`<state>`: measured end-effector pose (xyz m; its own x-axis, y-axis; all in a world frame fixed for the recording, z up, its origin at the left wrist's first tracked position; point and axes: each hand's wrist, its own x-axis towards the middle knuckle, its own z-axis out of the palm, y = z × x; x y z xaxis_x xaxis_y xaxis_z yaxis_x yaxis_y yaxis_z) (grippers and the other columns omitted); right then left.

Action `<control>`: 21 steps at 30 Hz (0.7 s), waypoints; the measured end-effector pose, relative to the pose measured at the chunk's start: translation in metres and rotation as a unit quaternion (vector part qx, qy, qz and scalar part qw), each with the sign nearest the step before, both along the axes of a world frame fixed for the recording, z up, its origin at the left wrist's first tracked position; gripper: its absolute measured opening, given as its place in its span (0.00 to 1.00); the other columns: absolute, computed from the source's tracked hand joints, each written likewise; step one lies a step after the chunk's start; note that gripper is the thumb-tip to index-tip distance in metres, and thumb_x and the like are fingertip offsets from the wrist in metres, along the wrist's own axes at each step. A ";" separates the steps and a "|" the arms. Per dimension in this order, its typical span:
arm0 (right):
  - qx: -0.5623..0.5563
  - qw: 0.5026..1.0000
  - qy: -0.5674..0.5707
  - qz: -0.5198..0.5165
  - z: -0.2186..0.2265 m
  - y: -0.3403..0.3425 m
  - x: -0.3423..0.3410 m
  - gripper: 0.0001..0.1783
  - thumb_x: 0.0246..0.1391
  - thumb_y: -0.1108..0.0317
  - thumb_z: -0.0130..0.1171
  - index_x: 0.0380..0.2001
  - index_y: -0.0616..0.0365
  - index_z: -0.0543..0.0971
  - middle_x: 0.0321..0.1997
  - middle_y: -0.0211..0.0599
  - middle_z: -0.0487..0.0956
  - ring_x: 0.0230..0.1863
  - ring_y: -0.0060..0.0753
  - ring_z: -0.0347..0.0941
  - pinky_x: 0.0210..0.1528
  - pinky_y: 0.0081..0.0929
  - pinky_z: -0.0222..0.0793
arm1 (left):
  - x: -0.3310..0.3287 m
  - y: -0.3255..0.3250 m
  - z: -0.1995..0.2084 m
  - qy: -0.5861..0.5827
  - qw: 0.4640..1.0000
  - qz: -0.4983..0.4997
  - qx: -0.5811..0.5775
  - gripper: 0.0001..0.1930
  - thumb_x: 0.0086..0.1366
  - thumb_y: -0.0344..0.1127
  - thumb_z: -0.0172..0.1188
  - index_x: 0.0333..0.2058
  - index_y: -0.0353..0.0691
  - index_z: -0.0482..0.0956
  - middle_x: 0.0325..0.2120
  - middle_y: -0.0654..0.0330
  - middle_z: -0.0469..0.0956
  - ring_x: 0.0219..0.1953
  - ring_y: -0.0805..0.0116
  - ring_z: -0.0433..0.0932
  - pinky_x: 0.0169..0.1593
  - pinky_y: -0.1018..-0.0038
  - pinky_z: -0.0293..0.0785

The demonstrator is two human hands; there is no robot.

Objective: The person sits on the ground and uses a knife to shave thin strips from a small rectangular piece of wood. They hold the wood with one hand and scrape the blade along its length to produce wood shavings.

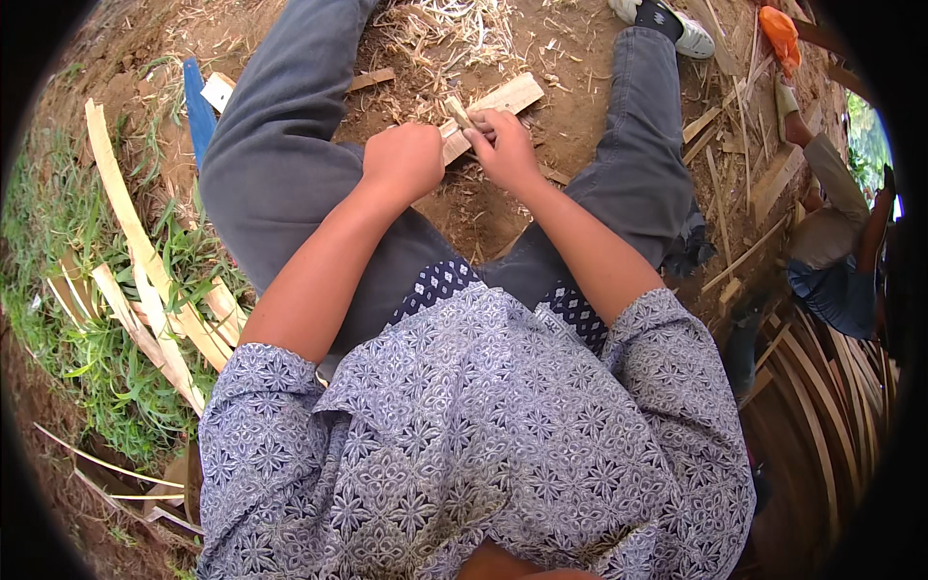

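Observation:
Between my spread legs lies a pale wooden block (515, 94), slanting on the ground. My left hand (404, 162) is closed in a fist by the block's near end; whatever it grips is hidden by the fingers. Just to the right, my right hand (505, 150) pinches a small strip of wood (456, 111) between thumb and fingers, over the block. The strip's tip points away from me, and its lower part is covered by the fingers.
Wood shavings (454, 34) cover the soil ahead. Long split strips (145, 251) and a blue board (197, 106) lie at left, beside grass. At right are wood scraps (710, 126), an orange bag (780, 41), another person (831, 222) and curved slats (822, 406).

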<state>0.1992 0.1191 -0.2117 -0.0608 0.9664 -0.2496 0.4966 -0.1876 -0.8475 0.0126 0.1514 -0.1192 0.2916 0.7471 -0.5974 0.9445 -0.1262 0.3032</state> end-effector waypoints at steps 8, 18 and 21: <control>0.010 0.999 -0.028 0.021 -0.017 0.006 0.008 0.11 0.59 0.64 0.65 0.44 0.54 0.83 0.41 0.47 0.79 0.40 0.47 0.78 0.44 0.41 0.74 | -0.002 -0.005 -0.007 -0.031 0.999 0.009 0.039 0.17 0.71 0.43 0.53 0.33 0.38 0.86 0.30 0.44 0.84 0.34 0.41 0.84 0.41 0.50 0.79; -0.004 0.995 -0.097 -0.025 -0.040 0.015 0.020 0.12 0.58 0.64 0.64 0.44 0.54 0.83 0.39 0.49 0.80 0.39 0.46 0.79 0.44 0.40 0.74 | 0.001 -0.004 -0.007 -0.032 0.999 0.022 0.032 0.18 0.71 0.45 0.54 0.33 0.39 0.86 0.30 0.45 0.84 0.35 0.42 0.84 0.41 0.50 0.79; -0.009 0.995 -0.096 -0.030 -0.031 0.012 0.008 0.13 0.58 0.64 0.64 0.46 0.53 0.83 0.41 0.50 0.79 0.40 0.49 0.78 0.46 0.43 0.74 | -0.001 -0.003 -0.008 -0.022 0.999 0.030 0.028 0.17 0.70 0.46 0.55 0.33 0.39 0.86 0.30 0.46 0.84 0.35 0.43 0.84 0.40 0.51 0.79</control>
<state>0.2068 0.1313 -0.2426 0.0464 0.9619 -0.2694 0.6359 -0.2364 -0.7347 0.0115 0.1481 -0.1273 0.2702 0.7964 -0.5411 0.9368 -0.0879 0.3385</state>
